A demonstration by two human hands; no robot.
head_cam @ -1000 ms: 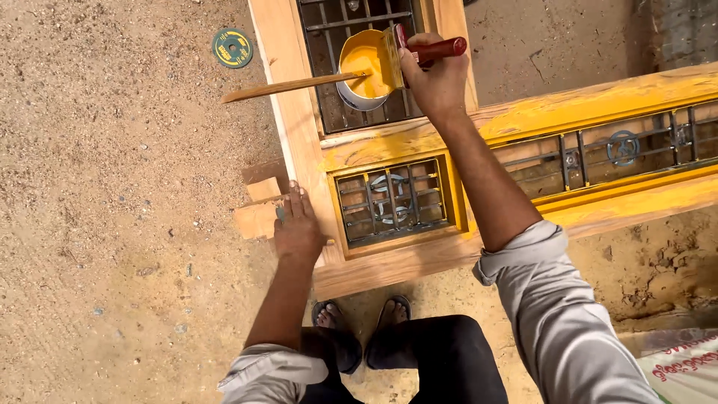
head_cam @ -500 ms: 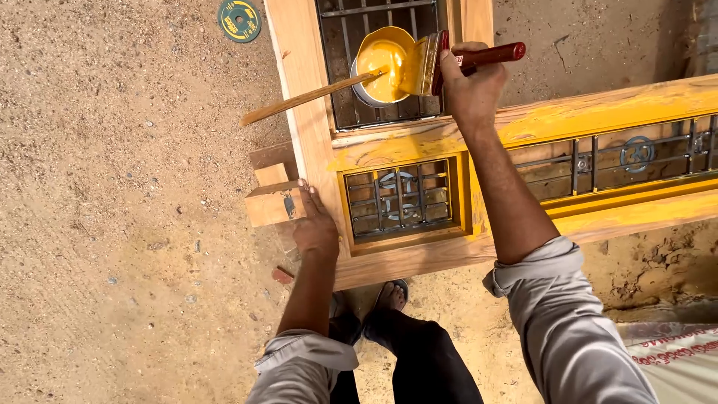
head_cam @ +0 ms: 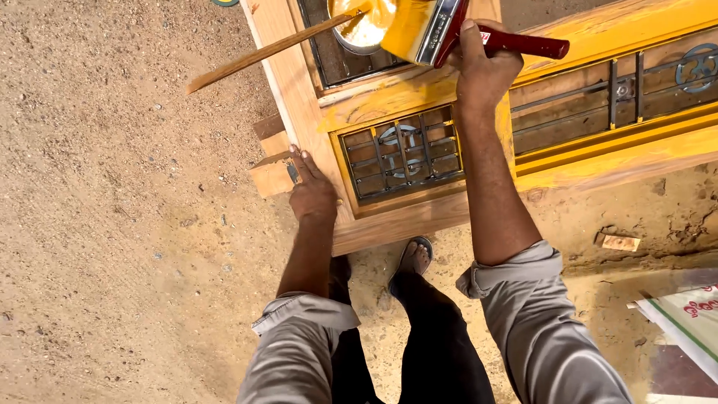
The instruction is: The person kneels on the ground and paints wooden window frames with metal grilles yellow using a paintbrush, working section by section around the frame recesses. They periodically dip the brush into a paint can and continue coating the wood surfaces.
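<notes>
Right hand [head_cam: 485,71] gripping brush [head_cam: 449,34], yellow-loaded, beside tin [head_cam: 359,30]. Left hand [head_cam: 313,193] flat, fingers spread, holding nothing, on frame [head_cam: 389,224].

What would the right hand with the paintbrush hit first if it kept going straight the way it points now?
Probably the paint tin: the right hand points its brush up and left, and the wet bristles sit right beside the tin's rim. Height above it is unclear.
</notes>
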